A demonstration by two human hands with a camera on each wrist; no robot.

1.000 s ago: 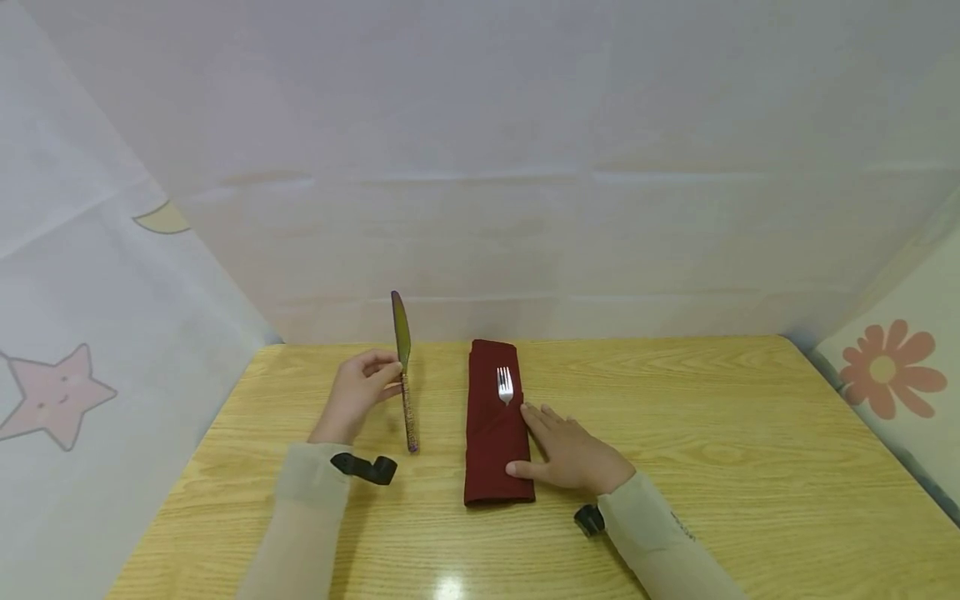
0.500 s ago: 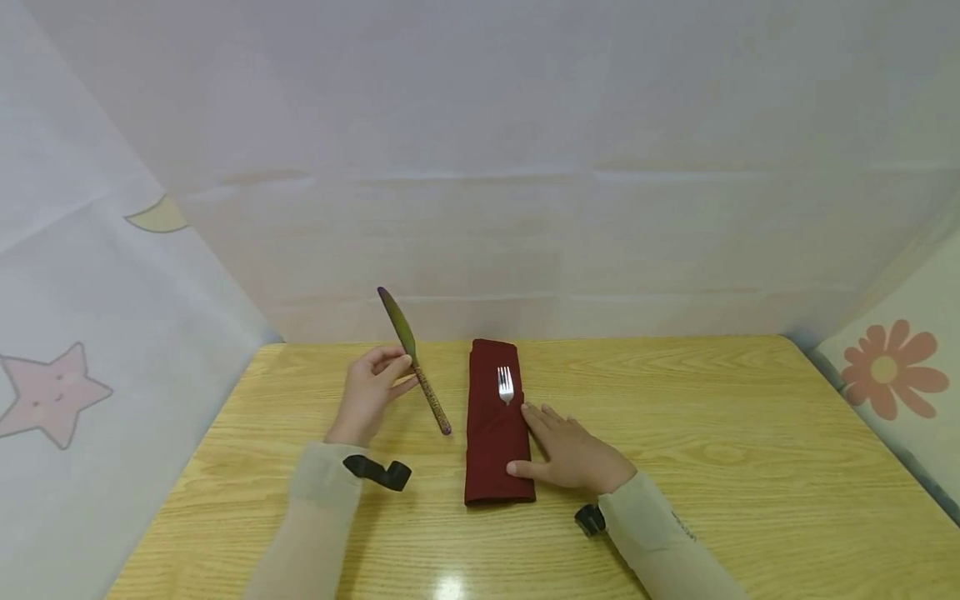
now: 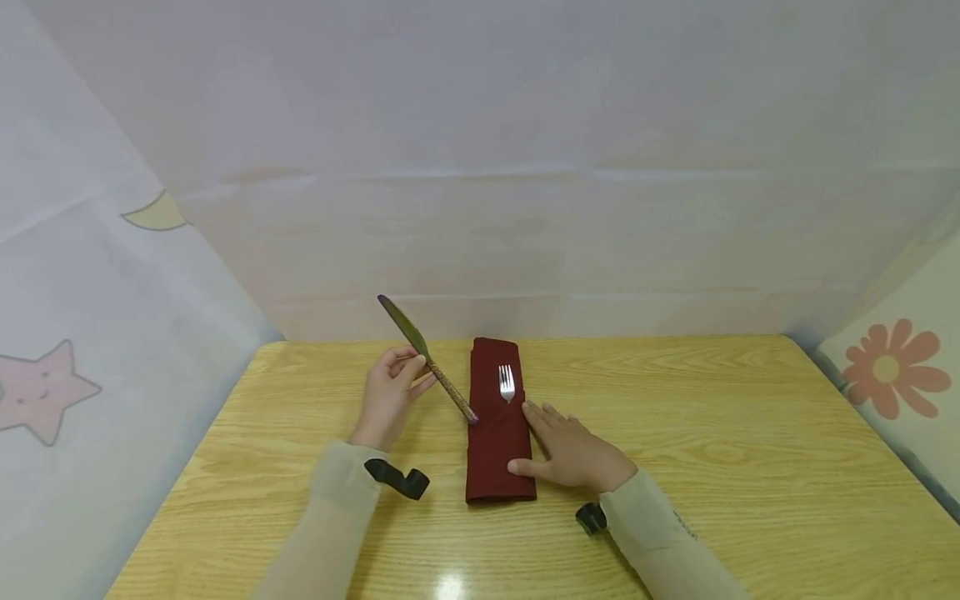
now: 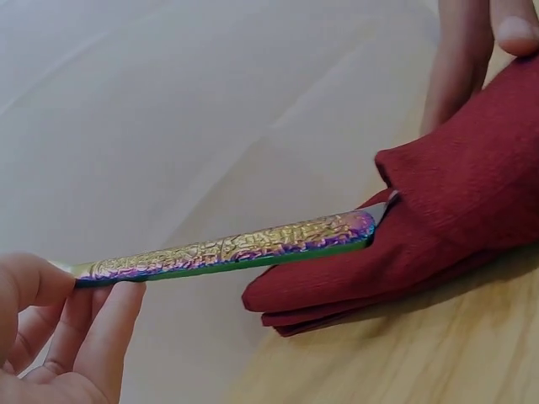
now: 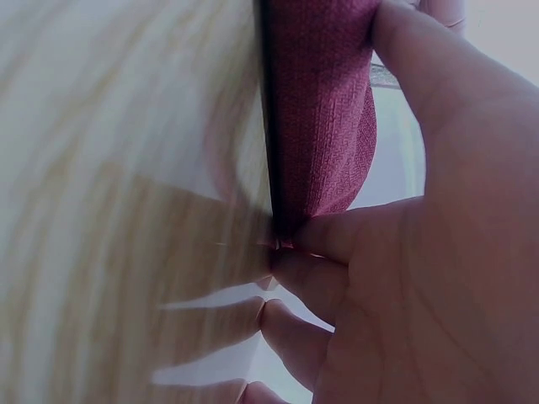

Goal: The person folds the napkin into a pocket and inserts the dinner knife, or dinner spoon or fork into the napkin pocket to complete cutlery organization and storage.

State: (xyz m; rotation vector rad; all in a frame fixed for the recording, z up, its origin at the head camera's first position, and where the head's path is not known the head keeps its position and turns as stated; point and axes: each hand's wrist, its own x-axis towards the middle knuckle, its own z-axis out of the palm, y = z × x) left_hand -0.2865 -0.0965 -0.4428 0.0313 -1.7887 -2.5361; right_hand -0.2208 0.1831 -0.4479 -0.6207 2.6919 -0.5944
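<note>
My left hand (image 3: 386,398) pinches a table knife (image 3: 405,325) between thumb and fingers where blade meets handle. Its blade tip points up and away to the left. The textured, rainbow-tinted handle (image 4: 227,252) slants down to the right, its end over the left edge of a folded dark red napkin (image 3: 495,471). A silver fork (image 3: 507,381) sits in the napkin's pocket, tines showing and the rest hidden. My right hand (image 3: 573,454) rests along the napkin's right edge, thumb on top and fingers extended. In the right wrist view, fingertips touch the napkin (image 5: 320,101) at its side.
The napkin lies on a light wood table (image 3: 712,433). A pale cloth backdrop (image 3: 480,208) rises behind the table's far edge, with printed side panels left and right. Each wrist wears a small black camera mount (image 3: 397,478).
My left hand has moved right with the knife, which has tilted from nearly upright to slanting. Its handle end has swung over the napkin. My right hand has stayed in place.
</note>
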